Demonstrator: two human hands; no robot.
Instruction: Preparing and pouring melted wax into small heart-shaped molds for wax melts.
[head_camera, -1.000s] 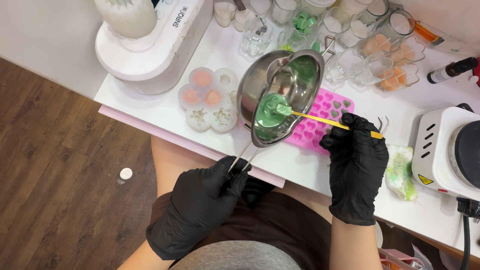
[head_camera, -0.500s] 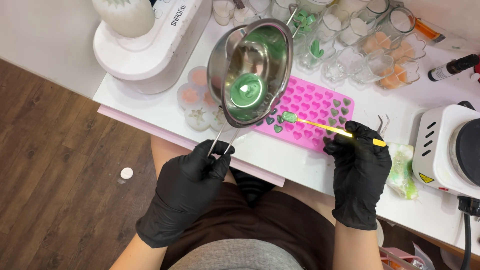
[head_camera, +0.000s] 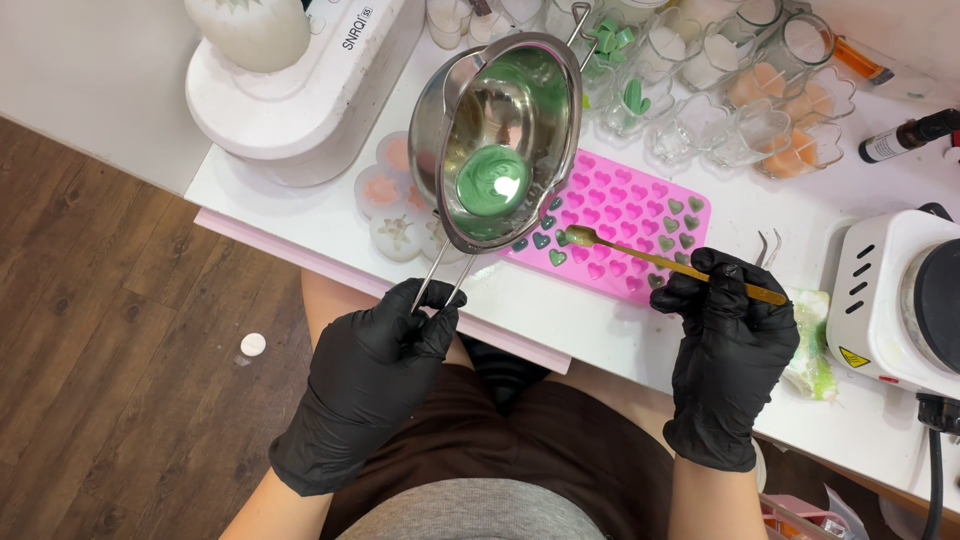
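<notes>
I held the steel melting pot (head_camera: 497, 140) of green wax by its wire handle, my left hand (head_camera: 375, 365) clenched round it, tipped over the pink heart mould's (head_camera: 625, 215) near-left corner. My right hand (head_camera: 725, 335) pinched the gold spoon (head_camera: 665, 260), its bowl on the mould. Filling hearts; next needed a steady, small pour. Since half a second before, the pot had swung left, baring more of the mould.
</notes>
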